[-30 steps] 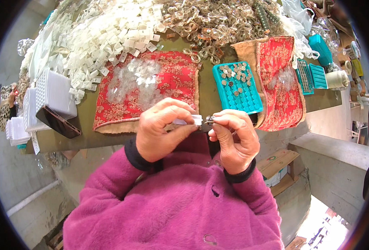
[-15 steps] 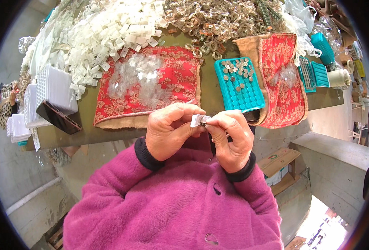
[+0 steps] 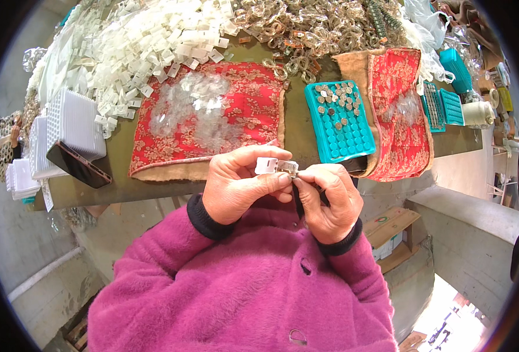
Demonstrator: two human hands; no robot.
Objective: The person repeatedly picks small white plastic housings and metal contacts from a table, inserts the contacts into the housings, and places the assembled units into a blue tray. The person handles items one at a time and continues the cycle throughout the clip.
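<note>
A small white piece [image 3: 265, 165], long axis running left to right, sits between two hands by the counter's [image 3: 297, 135] near edge. The left hand's [image 3: 230, 186] fingers clamp its body; the right hand's [image 3: 332, 202] pinch its glinting right end.

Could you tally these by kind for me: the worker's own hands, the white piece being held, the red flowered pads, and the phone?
Hands (left hand, right hand): 2
White piece: 1
Red flowered pads: 2
Phone: 1
Total: 6
</note>
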